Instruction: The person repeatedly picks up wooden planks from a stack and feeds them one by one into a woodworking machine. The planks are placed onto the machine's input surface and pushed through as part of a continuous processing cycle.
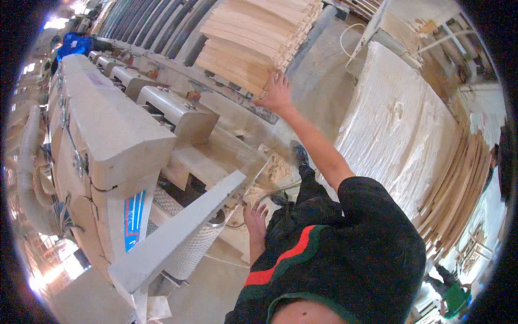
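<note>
My right hand (pixel 277 93) reaches forward, its fingers spread against the near corner of a stack of light wooden boards (pixel 251 40). The boards lie flat in layers, with uneven ends on the right side. Down by my thigh, my left hand (pixel 256 217) hangs with the fingers apart and nothing visible in it. It is closest to the end of a long beige machine (pixel 118 121), beside a slanting grey metal bar (pixel 178 229).
Dark rollers (pixel 162 27) run behind the machine, next to the boards. A sawdust heap (pixel 279 168) lies near my feet. At right stands a large film-wrapped stack (pixel 396 124), with loose wooden strips (pixel 458 178) beyond. People in blue (pixel 74 45) and green (pixel 456 300) are farther off.
</note>
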The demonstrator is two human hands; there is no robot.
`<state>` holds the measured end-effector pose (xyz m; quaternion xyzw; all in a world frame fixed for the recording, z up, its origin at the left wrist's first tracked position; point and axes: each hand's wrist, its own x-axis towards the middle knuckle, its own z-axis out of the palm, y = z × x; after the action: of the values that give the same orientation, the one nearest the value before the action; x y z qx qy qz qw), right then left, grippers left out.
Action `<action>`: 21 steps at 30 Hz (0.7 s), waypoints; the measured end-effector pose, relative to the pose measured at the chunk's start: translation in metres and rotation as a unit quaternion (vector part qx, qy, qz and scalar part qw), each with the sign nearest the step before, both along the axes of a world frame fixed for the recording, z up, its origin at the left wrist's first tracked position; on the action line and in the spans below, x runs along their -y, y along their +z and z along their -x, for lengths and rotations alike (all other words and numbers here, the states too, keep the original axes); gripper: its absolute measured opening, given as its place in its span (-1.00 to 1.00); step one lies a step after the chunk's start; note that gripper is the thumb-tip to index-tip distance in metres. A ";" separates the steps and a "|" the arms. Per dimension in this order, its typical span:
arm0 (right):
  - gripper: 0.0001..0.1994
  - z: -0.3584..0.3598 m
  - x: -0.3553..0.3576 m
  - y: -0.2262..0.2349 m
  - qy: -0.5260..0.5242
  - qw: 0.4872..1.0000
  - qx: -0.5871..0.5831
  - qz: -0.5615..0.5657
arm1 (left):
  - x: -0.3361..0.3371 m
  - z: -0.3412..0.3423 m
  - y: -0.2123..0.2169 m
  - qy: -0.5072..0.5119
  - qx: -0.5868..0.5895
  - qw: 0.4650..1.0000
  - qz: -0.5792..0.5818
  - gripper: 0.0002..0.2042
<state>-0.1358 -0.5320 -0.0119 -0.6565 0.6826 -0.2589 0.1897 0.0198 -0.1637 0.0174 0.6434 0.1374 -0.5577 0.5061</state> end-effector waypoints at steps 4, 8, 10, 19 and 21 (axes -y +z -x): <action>0.13 -0.013 0.016 -0.016 -0.050 0.999 0.018 0.006 | -0.004 0.023 0.004 -0.010 0.027 0.998 -0.054 -0.61; 0.13 -0.016 0.019 -0.030 -0.046 0.997 0.060 0.023 | 0.014 0.048 0.013 -0.099 0.030 0.994 -0.020 -0.56; 0.13 -0.023 0.014 -0.019 -0.041 0.996 0.079 0.016 | 0.039 0.061 0.020 -0.075 0.003 0.997 -0.019 -0.57; 0.20 -0.026 0.025 -0.003 -0.012 1.000 -0.009 0.004 | 0.065 0.077 0.003 -0.067 0.025 0.997 0.010 -0.61; 0.18 -0.030 0.029 -0.007 0.007 0.999 -0.034 -0.009 | 0.055 0.078 0.001 -0.067 0.028 0.997 -0.001 -0.61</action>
<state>-0.1060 -0.5610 -0.0193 -0.6681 0.6864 -0.2285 0.1741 -0.0586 -0.2186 0.0183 0.6667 0.0804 -0.5720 0.4711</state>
